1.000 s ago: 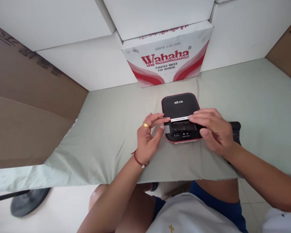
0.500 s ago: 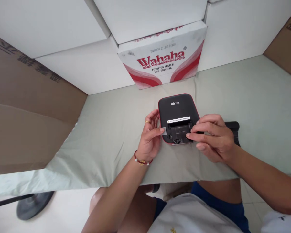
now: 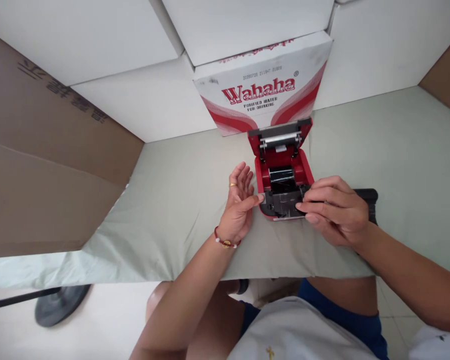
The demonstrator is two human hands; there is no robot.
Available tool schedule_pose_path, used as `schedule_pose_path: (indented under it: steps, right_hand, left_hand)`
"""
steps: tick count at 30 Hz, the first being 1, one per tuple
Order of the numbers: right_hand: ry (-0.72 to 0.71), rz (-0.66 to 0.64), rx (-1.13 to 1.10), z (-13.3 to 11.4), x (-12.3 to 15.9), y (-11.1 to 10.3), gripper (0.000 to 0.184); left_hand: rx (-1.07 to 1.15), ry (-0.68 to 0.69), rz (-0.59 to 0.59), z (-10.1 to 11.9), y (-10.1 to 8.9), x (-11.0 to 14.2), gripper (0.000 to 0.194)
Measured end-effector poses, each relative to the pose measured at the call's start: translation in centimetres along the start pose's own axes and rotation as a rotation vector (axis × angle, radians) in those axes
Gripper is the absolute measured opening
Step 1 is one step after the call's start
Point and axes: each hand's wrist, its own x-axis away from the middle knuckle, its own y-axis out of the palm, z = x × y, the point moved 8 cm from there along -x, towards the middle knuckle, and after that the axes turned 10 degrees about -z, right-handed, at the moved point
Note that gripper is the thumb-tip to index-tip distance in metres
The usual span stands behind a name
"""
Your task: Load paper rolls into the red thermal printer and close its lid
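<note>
A small red and black label printer (image 3: 264, 172) lies on the cloth with its lid (image 3: 279, 131) raised and tipped back. Inside, a shiny black roll (image 3: 281, 175) sits in the red bay. The thumb of my left hand (image 3: 240, 202) presses the grey tab at the printer's left side, while its other fingers are spread off the casing. My right hand (image 3: 335, 210) has its bent fingers on the printer's right front corner, at the dark front plate (image 3: 287, 202); the thumb is tucked below the front edge.
Behind the printer stands a white and red water carton (image 3: 262, 95), with white boxes (image 3: 116, 100) stacked around it. A brown carton (image 3: 52, 165) flanks the left. Partly behind my right hand lies a black object (image 3: 371, 199) on the green cloth (image 3: 187, 185).
The printer's lid has swung up and back, exposing the red inside and the roll. My left fingers have come away from the side; my right hand stays at the front corner.
</note>
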Motion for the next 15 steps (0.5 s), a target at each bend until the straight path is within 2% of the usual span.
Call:
schedule_pose_path:
  steps: [3,5,8,12,15]
  right_hand:
    - [0.066,-0.071,-0.121,0.6,-1.2,-0.5,0.021]
    - [0.189,-0.158,-0.177,1.8,-2.5,-0.8,0.029]
    - [0.383,-0.333,-0.061,4.1,-5.1,-0.5,0.031]
    - [0.458,-0.713,0.283,6.4,-8.3,2.9,0.026]
    - [0.578,-0.951,0.478,7.7,-8.7,5.6,0.023]
  left_hand:
    - [-0.066,0.018,0.055,-0.1,-0.2,1.0,0.073]
    - [-0.116,0.032,0.106,0.3,0.0,2.0,0.063]
    - [-0.239,0.095,0.157,1.7,1.0,3.5,0.048]
    - [-0.532,0.270,0.172,4.3,2.7,5.1,0.025]
    - [-0.794,0.470,0.179,6.1,3.9,6.4,0.018]
